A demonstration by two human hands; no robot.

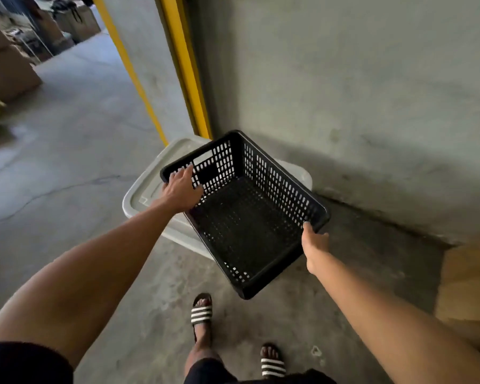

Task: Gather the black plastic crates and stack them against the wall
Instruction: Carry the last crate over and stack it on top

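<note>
One black plastic crate (250, 214), empty with perforated walls, hangs tilted in the air above a grey lidded bin (147, 189) close to the concrete wall (358, 87). My left hand (180, 189) grips the crate's left rim near its far corner, fingers curled over the edge. My right hand (315, 245) grips the right rim at the near right corner, thumb on top. No other black crate shows in view.
A yellow door frame (186, 65) stands just left of the wall, opening onto a concrete floor. Cardboard boxes (9, 70) sit far left. A tan box (468, 284) stands at the right. My sandalled feet (203, 311) are just behind the crate.
</note>
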